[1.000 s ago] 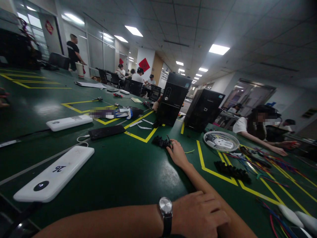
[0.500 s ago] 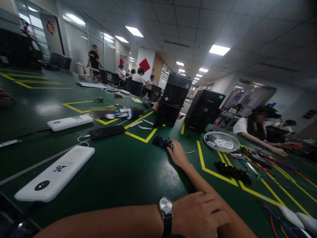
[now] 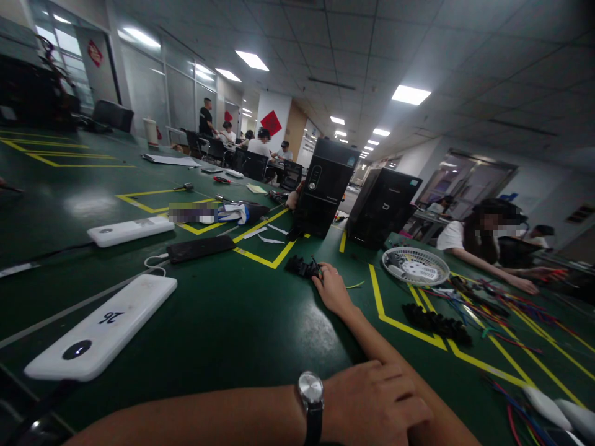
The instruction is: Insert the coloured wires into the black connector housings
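My right hand reaches out over the green table, fingers closed at the near end of a black ridged strip that looks like a terminal block. A short dark piece sticks up by the fingertips; its kind is too small to tell. Beside this hand lies a thin yellow-green wire. Across my right forearm rests my left hand, a watch on its wrist, its fingers laid loosely over the arm and holding no object.
Two black computer towers stand ahead. To the right are a white basket, another black ridged strip and loose coloured wires. White power banks lie left. A co-worker sits at right.
Both my hands stay almost where they were. In the background, a standing person in black has moved to the right.
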`<state>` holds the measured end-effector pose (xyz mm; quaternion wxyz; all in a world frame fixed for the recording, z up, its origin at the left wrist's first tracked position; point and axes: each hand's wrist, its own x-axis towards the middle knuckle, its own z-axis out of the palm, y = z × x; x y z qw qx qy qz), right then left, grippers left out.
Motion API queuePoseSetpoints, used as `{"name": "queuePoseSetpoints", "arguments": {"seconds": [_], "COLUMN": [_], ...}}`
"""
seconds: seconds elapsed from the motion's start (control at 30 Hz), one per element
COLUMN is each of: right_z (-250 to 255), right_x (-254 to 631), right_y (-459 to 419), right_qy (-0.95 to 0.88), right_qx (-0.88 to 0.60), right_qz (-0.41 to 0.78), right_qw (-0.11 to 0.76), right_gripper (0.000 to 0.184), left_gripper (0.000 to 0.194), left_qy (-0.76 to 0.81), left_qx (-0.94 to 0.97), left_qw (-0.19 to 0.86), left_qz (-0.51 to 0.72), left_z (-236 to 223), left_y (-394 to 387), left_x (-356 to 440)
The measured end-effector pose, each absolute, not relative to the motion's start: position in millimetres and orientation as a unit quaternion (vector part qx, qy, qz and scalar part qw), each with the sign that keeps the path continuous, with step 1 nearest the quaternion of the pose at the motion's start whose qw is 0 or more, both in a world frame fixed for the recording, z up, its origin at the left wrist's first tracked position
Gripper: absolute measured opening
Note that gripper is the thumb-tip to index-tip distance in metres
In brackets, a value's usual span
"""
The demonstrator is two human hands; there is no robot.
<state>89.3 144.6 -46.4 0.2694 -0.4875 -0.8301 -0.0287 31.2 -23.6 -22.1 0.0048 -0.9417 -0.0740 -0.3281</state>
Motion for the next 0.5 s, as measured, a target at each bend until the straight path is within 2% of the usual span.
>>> {"name": "queuePoseSetpoints", "arguments": {"seconds": [0.33,0.5], "right_z": [-46.1,-35.1], "right_x": [88.3,87.5], "right_y": [143.2,135.1], "right_qy": [-0.823,-0.777], "right_qx": [-0.496,-0.541], "right_qz": [-0.038,-0.12], "right_qw": [0.273,0.3], "right_gripper": [0.016,0.022], "left_gripper": [0.024,0.024], "left_qy": [-0.073,-0.069], "left_qx": [-0.941,-0.941], "left_qw": [0.004,0.008], "left_qz": [-0.33,-0.33], "left_z": [-21.0,-22.3], "left_y": [-22.6,-21.5], "left_x": [30.7,31.5]}}
